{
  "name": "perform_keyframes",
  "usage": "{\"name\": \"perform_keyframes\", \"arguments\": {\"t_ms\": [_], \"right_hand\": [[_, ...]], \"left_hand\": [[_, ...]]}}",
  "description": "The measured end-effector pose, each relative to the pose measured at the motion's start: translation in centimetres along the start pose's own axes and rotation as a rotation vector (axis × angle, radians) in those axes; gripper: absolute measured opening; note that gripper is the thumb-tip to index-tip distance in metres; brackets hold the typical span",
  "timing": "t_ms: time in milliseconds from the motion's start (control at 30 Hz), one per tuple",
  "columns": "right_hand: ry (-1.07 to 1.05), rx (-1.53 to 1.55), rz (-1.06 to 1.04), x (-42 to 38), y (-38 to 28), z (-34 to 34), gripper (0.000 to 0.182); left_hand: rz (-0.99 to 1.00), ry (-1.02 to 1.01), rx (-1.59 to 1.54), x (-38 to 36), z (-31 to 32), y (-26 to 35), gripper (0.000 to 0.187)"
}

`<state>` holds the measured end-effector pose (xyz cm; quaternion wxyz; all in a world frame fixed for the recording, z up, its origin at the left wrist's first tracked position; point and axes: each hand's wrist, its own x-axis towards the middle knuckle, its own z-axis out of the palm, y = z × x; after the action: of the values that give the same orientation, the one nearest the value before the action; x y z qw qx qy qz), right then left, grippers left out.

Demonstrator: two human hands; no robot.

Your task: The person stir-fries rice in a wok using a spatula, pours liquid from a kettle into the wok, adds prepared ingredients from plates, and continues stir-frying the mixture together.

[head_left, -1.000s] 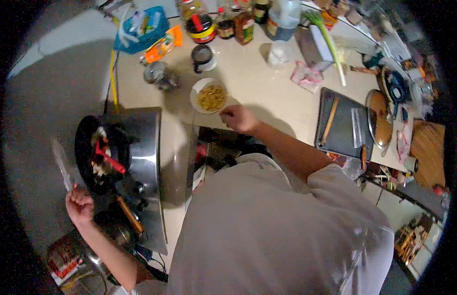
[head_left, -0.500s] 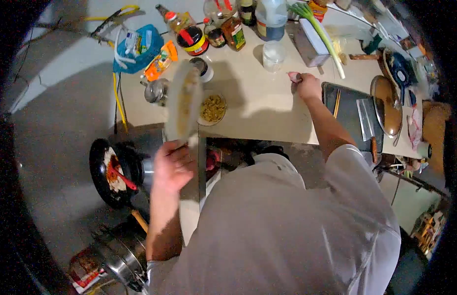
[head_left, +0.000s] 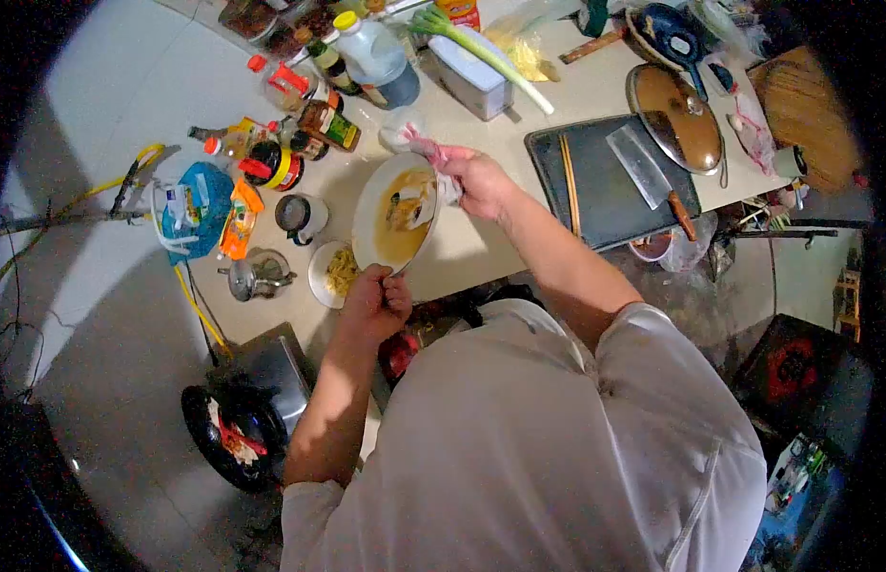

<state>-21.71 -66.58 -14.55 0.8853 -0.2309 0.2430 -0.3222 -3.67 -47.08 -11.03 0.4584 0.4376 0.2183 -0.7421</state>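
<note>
My left hand point(head_left: 376, 303) is closed on the near rim of a white dish point(head_left: 368, 212), which is held above the counter edge. Brownish-yellow liquid with a few pale and dark pieces lies in the dish. Fingers of my right hand point(head_left: 479, 183) pinch a pink and white cloth point(head_left: 449, 188), bunched at the dish's far right rim. Just left of the dish stands a small plate point(head_left: 317, 276) of chopped yellow-green food, partly covered by the dish in this view.
Bottles and jars point(head_left: 330, 124) crowd the back left. A leek point(head_left: 490, 59) lies across a pale container point(head_left: 469, 84). At right, a dark cutting board point(head_left: 595, 205) bears chopsticks and a cleaver point(head_left: 643, 170), beside a glass lid point(head_left: 673, 116). A black wok point(head_left: 209, 448) sits lower left.
My right hand has lifted the cloth from the counter and brought it left to the dish. The dish has moved right and turned its inside into view. The camera view has rotated.
</note>
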Motion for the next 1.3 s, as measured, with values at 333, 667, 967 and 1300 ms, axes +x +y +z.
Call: {"name": "perform_keyframes", "arguments": {"t_ms": [333,667,967,1300], "right_hand": [[0.183,-0.339,-0.016,-6.2,3.4,-3.5,0.025],[0.283,0.263,0.060,-7.6,2.5,-11.0,0.060],[0.789,-1.386,-0.567,-1.9,-1.9,-13.1,0.031],[0.181,-1.035,0.127,-6.3,4.9,-4.1,0.022]], "left_hand": [[0.093,0.194,0.008,6.9,1.3,-0.1,0.005],[0.287,0.101,0.260,10.7,-4.9,-3.5,0.009],[0.226,0.089,0.246,13.1,-7.9,-4.5,0.016],[0.285,-0.088,0.787,10.1,-11.1,-4.3,0.024]]}}
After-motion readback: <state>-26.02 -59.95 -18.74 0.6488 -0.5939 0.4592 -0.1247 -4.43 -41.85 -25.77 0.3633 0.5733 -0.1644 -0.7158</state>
